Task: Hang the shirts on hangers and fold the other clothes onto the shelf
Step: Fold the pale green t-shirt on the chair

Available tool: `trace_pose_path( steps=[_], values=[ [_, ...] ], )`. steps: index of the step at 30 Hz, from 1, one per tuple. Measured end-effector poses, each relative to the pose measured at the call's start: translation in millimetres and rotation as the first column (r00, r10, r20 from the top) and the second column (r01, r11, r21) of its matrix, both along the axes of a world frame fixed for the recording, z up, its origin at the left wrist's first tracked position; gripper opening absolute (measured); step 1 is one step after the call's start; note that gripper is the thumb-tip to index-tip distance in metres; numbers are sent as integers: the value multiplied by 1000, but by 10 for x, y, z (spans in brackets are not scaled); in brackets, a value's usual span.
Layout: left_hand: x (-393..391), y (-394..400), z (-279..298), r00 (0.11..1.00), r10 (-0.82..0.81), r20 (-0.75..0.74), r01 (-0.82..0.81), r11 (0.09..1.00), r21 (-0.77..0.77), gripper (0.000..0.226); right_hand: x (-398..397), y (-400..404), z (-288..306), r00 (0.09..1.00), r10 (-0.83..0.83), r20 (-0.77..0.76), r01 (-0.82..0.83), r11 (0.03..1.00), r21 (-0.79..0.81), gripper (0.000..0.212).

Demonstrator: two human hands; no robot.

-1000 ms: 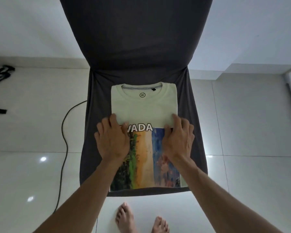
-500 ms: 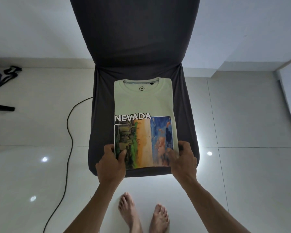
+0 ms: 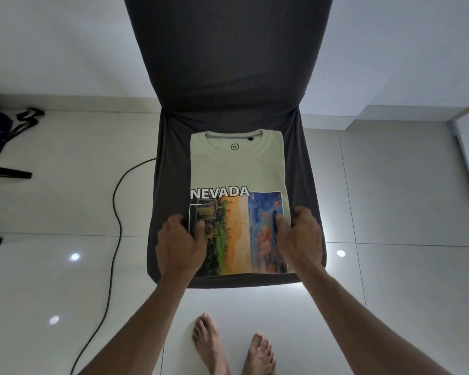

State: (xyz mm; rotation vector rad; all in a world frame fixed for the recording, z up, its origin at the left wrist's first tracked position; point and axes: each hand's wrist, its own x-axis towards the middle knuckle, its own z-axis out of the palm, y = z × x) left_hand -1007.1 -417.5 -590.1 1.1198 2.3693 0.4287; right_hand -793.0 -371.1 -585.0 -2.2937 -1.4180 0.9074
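**Folded tee on the chair seat, both hands at its side edges**

Nearest the camera, the person's bare feet (image 3: 229, 345) stand on the glossy tiled floor (image 3: 390, 293) just in front of the chair (image 3: 228, 63). Above them both forearms reach forward to the seat.

The left hand (image 3: 180, 243) has its thumb lying on the printed front of the T-shirt (image 3: 237, 169) and its fingers curled at the left side edge, apparently going under the stack; it grips that edge. The right hand (image 3: 298, 236) mirrors it on the right edge, thumb on the blue part of the print, fingers curled round the side.

The T-shirt lies flat on the dark fabric-covered seat, folded into a neat rectangle, collar toward the chair back, the word NEVADA and a colourful picture facing up. Its near hem sits close to the seat's front edge.

By the look of it this is light, soft cotton knit with no stiffness of its own. Lifted by one point, the folded layers would probably sag and slip open. The sensible hold is the one in place now: both long sides together, fingers beneath every layer and thumbs on top, keeping the bundle level as a slab. The print may be slightly tacky, which would help the thumbs. The seat cover is cloth too, so sliding the stack could drag the lowest layer; lifting straight up seems safer.

Farther off, a black cable (image 3: 114, 239) trails over the floor at left.
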Motion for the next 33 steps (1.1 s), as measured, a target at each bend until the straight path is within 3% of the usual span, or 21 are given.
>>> trace_pose_path(
  steps=[2,4,6,8,12,16,18,24,28,33],
  values=[
    [23,307,49,999,-3,34,7,995,-101,52,-75,241,40,999,-27,-47,23,996,-91,38],
    [58,581,77,986,107,126,-76,970,-229,54,-140,400,82,993,-92,-80,77,982,-172,35],
    [50,757,47,909,278,310,-196,942,-271,54,-158,487,109,985,-140,-103,113,967,-229,31],
    [21,804,30,847,331,416,-240,936,-257,50,-184,532,121,983,-137,-125,105,966,-238,25],
    [20,777,27,904,167,394,-133,985,-114,34,-234,555,127,988,-9,-156,-15,988,-153,29],
    [22,865,24,841,166,515,-154,986,-67,43,-243,676,58,886,-158,-437,91,981,-170,44],
    [50,914,40,818,172,549,-175,983,-48,47,-259,706,42,853,-160,-496,86,982,-170,43],
    [180,978,35,930,11,367,-25,999,35,33,-369,663,39,945,11,-326,0,999,32,23],
    [281,902,150,889,-49,456,-51,978,204,29,-411,610,150,939,100,-330,-50,986,159,32],
    [335,762,566,879,-120,462,-1,967,253,37,-343,473,550,934,124,-335,-56,977,208,42]
  ],
)
